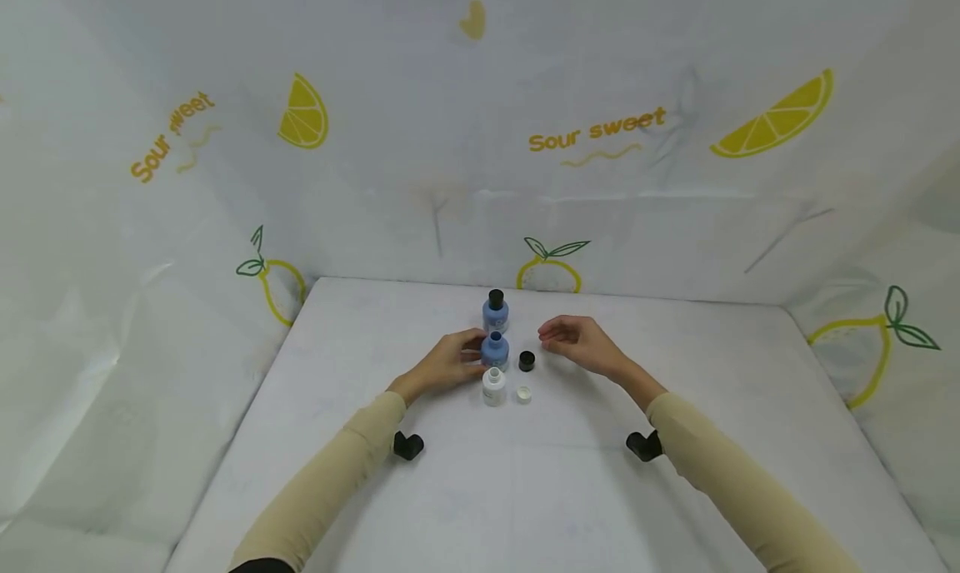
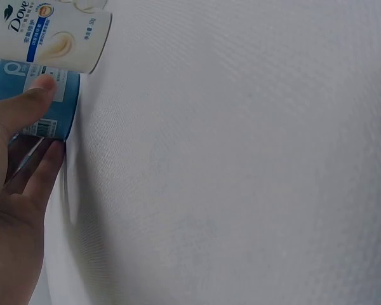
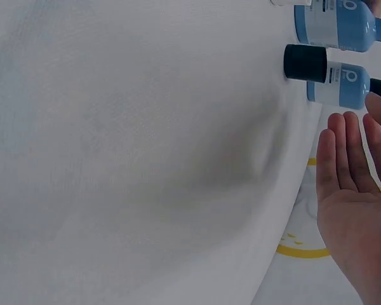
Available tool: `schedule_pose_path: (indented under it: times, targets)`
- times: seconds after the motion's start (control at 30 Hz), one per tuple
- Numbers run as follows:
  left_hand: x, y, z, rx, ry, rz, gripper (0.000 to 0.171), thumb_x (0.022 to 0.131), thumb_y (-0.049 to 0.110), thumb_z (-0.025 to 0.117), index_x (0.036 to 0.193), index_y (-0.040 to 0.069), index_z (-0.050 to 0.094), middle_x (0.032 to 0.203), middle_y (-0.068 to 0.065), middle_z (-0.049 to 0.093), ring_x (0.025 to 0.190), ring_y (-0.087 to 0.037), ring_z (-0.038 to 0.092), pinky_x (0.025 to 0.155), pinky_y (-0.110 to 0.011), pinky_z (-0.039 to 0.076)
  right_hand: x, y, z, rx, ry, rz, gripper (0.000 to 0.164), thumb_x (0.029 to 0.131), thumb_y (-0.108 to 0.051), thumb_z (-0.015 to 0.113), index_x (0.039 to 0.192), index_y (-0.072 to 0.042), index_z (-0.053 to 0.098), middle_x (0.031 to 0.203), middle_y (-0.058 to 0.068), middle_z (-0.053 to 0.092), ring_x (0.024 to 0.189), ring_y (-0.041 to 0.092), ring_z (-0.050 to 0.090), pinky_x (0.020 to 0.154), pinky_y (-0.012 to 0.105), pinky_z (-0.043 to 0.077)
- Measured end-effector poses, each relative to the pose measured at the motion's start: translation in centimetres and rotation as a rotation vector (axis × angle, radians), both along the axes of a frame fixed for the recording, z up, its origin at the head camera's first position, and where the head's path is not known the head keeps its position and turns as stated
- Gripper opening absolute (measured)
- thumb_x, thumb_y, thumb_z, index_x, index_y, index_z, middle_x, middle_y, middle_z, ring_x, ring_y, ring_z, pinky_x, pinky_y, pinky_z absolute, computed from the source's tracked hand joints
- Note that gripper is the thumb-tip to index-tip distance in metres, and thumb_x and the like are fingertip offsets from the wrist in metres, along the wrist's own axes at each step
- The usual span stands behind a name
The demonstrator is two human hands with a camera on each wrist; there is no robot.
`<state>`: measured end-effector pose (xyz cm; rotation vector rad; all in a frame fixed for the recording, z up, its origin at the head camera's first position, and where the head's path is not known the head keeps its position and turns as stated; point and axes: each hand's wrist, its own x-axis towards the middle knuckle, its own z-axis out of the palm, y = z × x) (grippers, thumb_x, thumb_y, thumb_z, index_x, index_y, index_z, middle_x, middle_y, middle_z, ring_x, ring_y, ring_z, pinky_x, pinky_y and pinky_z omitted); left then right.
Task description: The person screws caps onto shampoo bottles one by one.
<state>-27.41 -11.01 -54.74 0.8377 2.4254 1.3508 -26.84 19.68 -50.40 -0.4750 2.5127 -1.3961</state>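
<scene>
- Beige long sleeves (image 1: 330, 477) sit closest to the camera; both your forearms angle forward and inward over the white-covered table (image 1: 517, 506).
- Your left hand (image 1: 450, 361) comes in from the side, thumb and fingers wrapped on the uncapped blue bottle (image 1: 495, 354), upright in the middle of the row.
- Your right hand (image 1: 585, 346) holds nothing: fingers extended toward the bottles, thumb apart from them, near the short black cylindrical cap (image 1: 527, 361).
- Blue bottle with black cap on (image 1: 496, 315) stands behind yours; small uncapped white bottle (image 1: 494, 390) stands in front, small round white cap (image 1: 523, 396) just beside it.
- Left wrist view gives you the white bottle's Dove label and your thumb across the blue label; head view can't resolve either.
- Right wrist view shows your open palm, hidden from the head view.
</scene>
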Motion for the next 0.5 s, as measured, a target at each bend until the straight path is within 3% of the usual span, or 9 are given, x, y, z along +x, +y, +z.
schedule_pose_path:
  times: [0.3,0.5]
  targets:
    - [-0.2,-0.3,-0.1,0.004,-0.010,-0.025,0.055,0.096,0.002,0.081,0.146,-0.005,0.057,0.143,-0.022,0.068,0.133,-0.036,0.069,0.114,-0.037,0.061,0.4,-0.3,-1.2,0.003,-0.037,0.073,0.034,0.103,-0.007,0.071,0.132,0.009,0.068,0.130,0.027,0.074,0.115,0.033,0.075,0.091,0.013,0.060]
    - [-0.1,-0.8,0.3,-0.005,0.013,0.001,0.058,0.094,0.006,0.084,0.145,-0.002,0.058,0.139,-0.020,0.071,0.130,-0.035,0.070,0.113,-0.037,0.062,0.5,-0.6,-1.6,0.002,-0.047,0.101,0.037,0.101,-0.003,0.072,0.134,0.012,0.066,0.131,0.030,0.073,0.114,0.034,0.075,0.093,0.018,0.063]
